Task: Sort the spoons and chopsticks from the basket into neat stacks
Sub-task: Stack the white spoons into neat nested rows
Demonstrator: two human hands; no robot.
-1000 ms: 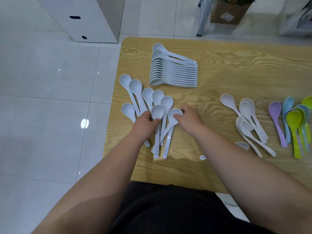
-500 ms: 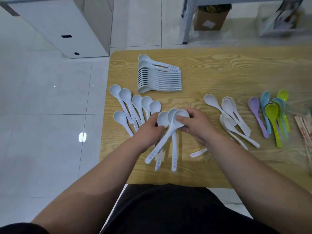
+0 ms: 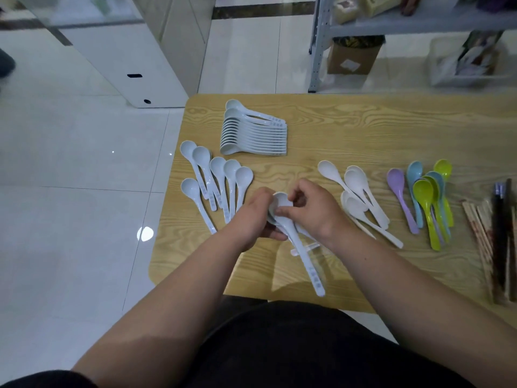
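Both hands meet over the wooden table (image 3: 363,127). The left hand (image 3: 251,218) curls its fingers round the bowls of a small bunch of white soup spoons (image 3: 284,203), cupping them from the left and from beneath. The right hand (image 3: 316,211) pinches the rim of the top bowl between thumb and bent fingers. From the fingers the bunch's handles slant back toward the person's body.

Just left of the left fingers lie loose white spoons (image 3: 221,180) in a fan, bowls away from the person. Beyond the fingertips, well apart, sits a neat stack of white spoons (image 3: 253,135). Near the right fingers, on their right, lie plain white spoons (image 3: 361,189), then coloured spoons (image 3: 423,196), and farthest right the chopsticks (image 3: 500,236).
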